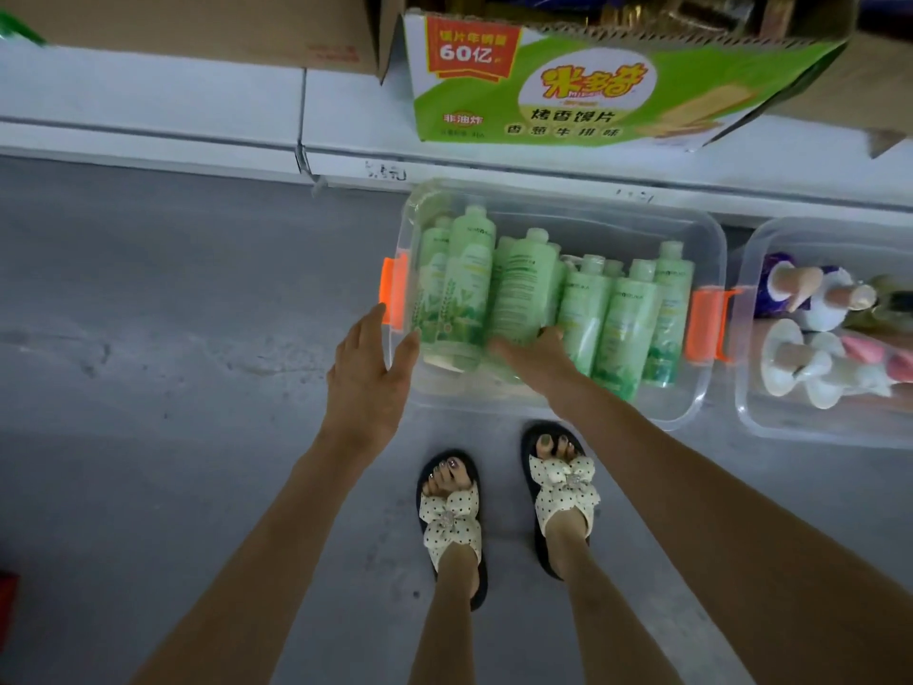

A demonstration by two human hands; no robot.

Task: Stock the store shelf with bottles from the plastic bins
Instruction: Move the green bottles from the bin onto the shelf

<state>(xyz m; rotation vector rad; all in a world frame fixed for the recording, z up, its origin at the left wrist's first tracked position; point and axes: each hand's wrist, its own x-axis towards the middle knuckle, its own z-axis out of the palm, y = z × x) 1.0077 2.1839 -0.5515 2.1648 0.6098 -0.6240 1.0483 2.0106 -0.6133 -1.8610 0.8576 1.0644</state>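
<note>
One bottle between right fingers (inside bin)

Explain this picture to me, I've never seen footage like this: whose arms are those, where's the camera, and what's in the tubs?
There is no machine here. The camera sits on a person's head and looks down, so you see their own arms and sandalled feet on the grey floor. In front of them, against a low white shelf, stands a clear plastic bin with orange handles, packed with green bottles. The left hand is open, fingers straight, at the bin's left rim beside a handle. The right hand reaches into the bin, and its fingers curl around the lower end of one bottle. A second clear bin to the right holds items I cannot identify. A green snack carton sits on the shelf.
</note>
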